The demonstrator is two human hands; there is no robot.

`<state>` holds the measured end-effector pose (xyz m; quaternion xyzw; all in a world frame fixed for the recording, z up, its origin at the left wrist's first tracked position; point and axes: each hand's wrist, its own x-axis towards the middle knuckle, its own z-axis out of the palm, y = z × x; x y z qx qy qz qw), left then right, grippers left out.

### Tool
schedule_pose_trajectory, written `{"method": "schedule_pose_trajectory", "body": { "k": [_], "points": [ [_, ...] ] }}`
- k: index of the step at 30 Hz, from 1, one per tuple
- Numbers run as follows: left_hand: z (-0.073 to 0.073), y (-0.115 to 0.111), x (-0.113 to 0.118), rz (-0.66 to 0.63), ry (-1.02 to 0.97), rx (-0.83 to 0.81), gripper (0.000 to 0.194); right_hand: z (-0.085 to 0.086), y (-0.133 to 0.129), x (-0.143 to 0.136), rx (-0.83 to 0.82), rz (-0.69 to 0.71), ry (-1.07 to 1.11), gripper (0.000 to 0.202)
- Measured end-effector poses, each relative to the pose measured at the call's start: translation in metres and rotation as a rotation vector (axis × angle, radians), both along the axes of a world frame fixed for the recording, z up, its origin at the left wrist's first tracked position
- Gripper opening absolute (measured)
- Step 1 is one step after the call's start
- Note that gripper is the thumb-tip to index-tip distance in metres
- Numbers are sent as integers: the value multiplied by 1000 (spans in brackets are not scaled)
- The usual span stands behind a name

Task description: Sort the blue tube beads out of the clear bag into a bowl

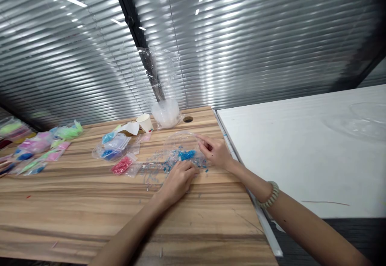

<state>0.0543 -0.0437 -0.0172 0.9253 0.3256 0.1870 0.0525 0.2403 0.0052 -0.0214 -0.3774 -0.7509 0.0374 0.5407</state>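
Note:
A clear round plastic dish [176, 142] stands tilted near the right end of the wooden table, with bright blue small pieces [186, 154] inside or just behind its wall. My right hand [216, 152] pinches the dish's right rim between thumb and fingers. Low in front of the dish, my left hand [180, 174] is closed, fingers curled down; what they hold, if anything, is hidden. Around both hands lie loose clear and blue bits [152, 173], scattered on the wood.
Left of the dish are a bag of red pieces [122, 164], a clear container with blue contents [113, 149] and a paper cup [145, 123]. A white tub in plastic [165, 113] stands behind. Colourful bags [45, 145] lie far left; a white table [295, 153] adjoins at right.

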Motion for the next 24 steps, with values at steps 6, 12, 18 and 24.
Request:
{"method": "schedule_pose_trajectory", "body": {
  "k": [6, 12, 18, 24],
  "points": [
    [0, 0, 0, -3, 11, -5, 21, 0, -1, 0, -1, -5, 3, 30],
    [4, 1, -1, 41, -31, 19, 18, 0, -1, 1, -9, -2, 0, 31],
    [1, 5, -4, 59, -76, 78, 20, 1, -1, 1, 4, -2, 6, 30],
    [3, 5, -5, 81, -85, 102, 20, 1, -1, 1, 0, -9, -10, 30]
  ]
}}
